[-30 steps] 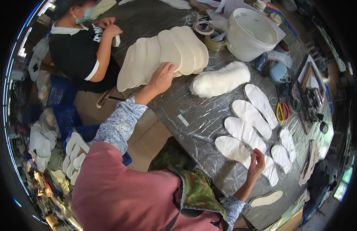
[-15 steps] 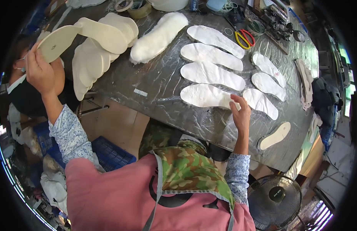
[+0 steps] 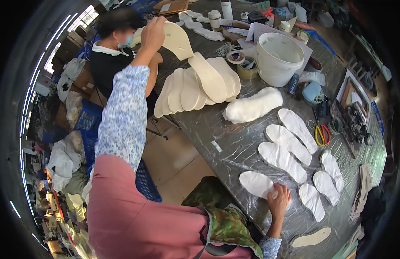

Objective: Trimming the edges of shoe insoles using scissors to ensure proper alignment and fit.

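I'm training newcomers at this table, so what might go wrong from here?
The beige insole in the raised left hand might brush the co-worker, who looks close by, though depth is hard to judge. The fanned pile could slide if knocked, as its pieces only overlap. The white insole by the right hand lies near the edge of the table and could slip off.

Left of the fluffy white insole (image 3: 254,105) on the bench (image 3: 234,151), I see beige insoles (image 3: 182,90) fanned in an overlapping pile, and farther out that way the person's left hand (image 3: 154,34) grips a raised beige insole (image 3: 177,41). On the fluffy one's near side, the right hand (image 3: 279,199) has its fingers on the end of a flat white insole (image 3: 255,184). Just behind that same fluffy piece stands a white bucket (image 3: 278,64), with red-and-yellow-handled scissors (image 3: 323,134) off to its right.
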Demonstrator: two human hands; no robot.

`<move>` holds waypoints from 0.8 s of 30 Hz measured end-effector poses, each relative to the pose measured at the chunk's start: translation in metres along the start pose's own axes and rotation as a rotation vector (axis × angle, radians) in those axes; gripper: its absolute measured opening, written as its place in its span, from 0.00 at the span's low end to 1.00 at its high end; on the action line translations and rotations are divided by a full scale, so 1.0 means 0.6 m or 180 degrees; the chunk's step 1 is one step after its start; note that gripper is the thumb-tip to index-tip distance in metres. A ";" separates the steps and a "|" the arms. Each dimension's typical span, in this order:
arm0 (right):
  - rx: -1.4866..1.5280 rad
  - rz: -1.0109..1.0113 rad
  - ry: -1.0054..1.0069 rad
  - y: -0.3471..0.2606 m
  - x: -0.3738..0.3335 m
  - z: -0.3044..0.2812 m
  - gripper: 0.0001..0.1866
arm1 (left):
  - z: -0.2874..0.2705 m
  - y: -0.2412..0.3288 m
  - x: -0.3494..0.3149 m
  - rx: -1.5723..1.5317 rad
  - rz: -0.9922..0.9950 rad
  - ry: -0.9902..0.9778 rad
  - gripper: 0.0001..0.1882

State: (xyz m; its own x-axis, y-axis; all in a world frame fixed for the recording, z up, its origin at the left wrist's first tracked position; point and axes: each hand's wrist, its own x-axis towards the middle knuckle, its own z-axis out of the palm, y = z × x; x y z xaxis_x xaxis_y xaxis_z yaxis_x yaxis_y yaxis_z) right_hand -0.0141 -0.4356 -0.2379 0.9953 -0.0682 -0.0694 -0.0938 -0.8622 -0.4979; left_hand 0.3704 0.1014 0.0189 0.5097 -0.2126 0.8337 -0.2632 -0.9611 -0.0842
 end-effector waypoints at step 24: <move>0.0050 -0.0551 -0.0382 -0.257 0.161 -0.060 0.18 | 0.099 -0.082 0.032 -0.0850 0.0850 -0.1349 0.08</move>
State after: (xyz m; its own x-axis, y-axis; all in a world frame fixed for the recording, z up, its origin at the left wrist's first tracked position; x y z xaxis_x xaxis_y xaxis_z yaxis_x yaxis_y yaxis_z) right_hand 0.0972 -0.3271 -0.1368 0.9864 0.1413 -0.0838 0.0769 -0.8479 -0.5246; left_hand 0.4418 0.1338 0.0067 0.6667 -0.5475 0.5058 -0.5982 -0.7978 -0.0752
